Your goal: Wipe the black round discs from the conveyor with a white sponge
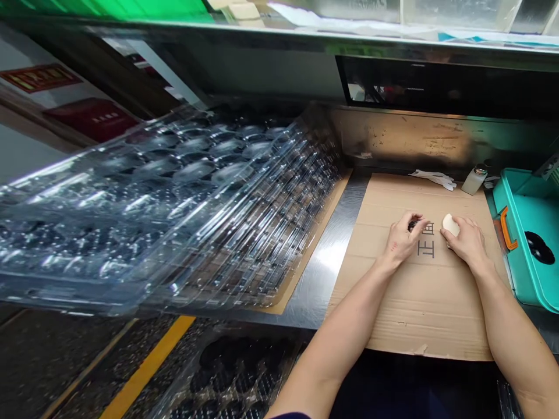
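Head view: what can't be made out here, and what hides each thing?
Head view:
Small black object: mostly covered by the left hand.
Off-white rounded piece: right part hidden by the right hand.
Stacked clear plastic trays: cut off by the left edge.
Turquoise plastic bin: cut off by the right edge.
Red rectangular sign: lettering too blurred to read.

Only bit I can really read is the big dark print on the flat brown cardboard sheet (428, 308): 正面 (426, 249), turned sideways, sitting between the left hand (402, 235) and the right hand (467, 238). Way off to the left hand's left there's a rectangular red sign with yellow characters (41, 77) and a dark red panel with pale lettering (94, 118), both too blurry to make out.
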A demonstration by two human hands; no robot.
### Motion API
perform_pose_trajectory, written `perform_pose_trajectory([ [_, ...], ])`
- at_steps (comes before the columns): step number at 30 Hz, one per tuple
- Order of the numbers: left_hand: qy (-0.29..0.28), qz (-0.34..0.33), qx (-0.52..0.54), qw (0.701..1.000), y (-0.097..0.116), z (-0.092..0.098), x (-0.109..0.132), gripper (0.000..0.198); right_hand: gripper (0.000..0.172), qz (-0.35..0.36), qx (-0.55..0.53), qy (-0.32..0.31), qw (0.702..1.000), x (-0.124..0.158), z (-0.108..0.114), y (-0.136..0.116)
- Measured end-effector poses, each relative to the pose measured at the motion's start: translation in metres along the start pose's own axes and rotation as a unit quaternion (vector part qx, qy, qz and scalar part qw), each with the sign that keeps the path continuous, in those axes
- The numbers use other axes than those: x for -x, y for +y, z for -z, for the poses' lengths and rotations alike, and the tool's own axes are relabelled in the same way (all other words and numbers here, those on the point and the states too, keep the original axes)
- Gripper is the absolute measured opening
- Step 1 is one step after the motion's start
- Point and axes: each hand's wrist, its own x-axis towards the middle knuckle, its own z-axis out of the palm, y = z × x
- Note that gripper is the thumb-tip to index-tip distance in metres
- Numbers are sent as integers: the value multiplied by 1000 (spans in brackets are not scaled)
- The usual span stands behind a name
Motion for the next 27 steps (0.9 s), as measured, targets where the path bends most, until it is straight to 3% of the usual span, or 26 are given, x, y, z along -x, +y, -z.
perform_pose_trajectory([
  [3, 6, 113, 48, 992, -10, 3, -6, 27, 50, -19, -6, 14, 1000, -1, 5, 5],
  [6, 7, 163, 97, 982, -16, 4, -10, 25, 50, -67, -1, 33, 997, -3, 10, 12],
  [10, -71, 197, 101, 973, -12, 12, -8, 30, 47, -126, 17, 22, 992, -5, 10, 17],
  [14, -187, 196, -41, 962, -10, 40, -3, 32, 40, -129, 13, -8, 992, -2, 10, 10],
  [18, -177, 193, -165, 951, -17, 64, -12, 36, 39, -131, -7, -24, 991, 1, 13, 6],
  [22, -208, 163, -286, 921, -21, 72, -17, 37, 41, -129, -24, -5, 991, 5, 11, 10],
  [27, -143, 161, -383, 898, -22, 86, -6, 80, 47, -117, -40, 15, 992, 1, 4, 17],
])
